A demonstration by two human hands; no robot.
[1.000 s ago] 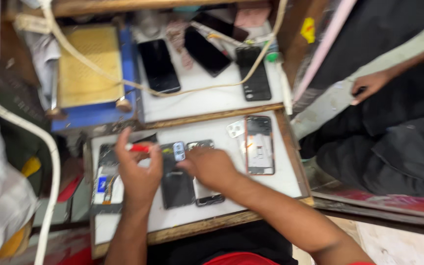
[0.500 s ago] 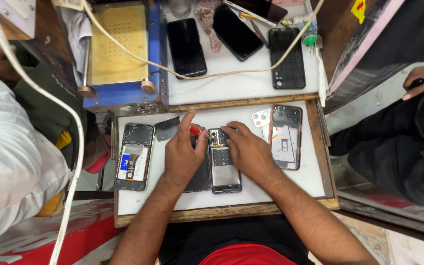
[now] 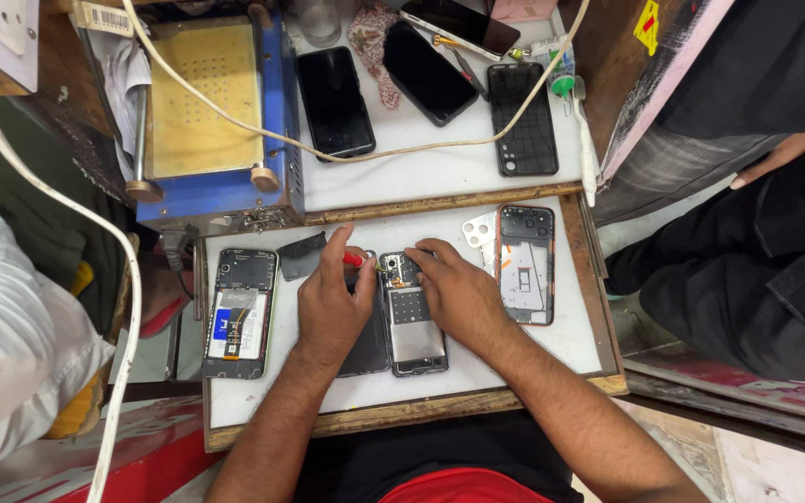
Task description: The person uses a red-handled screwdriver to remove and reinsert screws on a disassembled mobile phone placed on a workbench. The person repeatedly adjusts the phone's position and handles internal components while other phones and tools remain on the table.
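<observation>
An opened phone (image 3: 413,321) with its back removed lies in the middle of a white work board (image 3: 477,373). My left hand (image 3: 333,303) grips a small red-handled tool (image 3: 356,260) whose tip is at the phone's top left corner. My right hand (image 3: 458,291) rests on the phone's upper right side, fingers curled at its top edge. A dark flat phone part (image 3: 370,349) lies under my left hand, partly hidden.
A disassembled phone frame (image 3: 238,312) lies left on the board, an orange-rimmed back cover (image 3: 525,265) right. Behind stand a blue heating machine (image 3: 207,121), three dark phones (image 3: 335,90), a cream cable (image 3: 393,149). Other people sit at left (image 3: 2,335) and right (image 3: 757,261).
The view has steadied and shifted a little. Both hands stay on the opened phone, the left hand's tool still at its top corner.
</observation>
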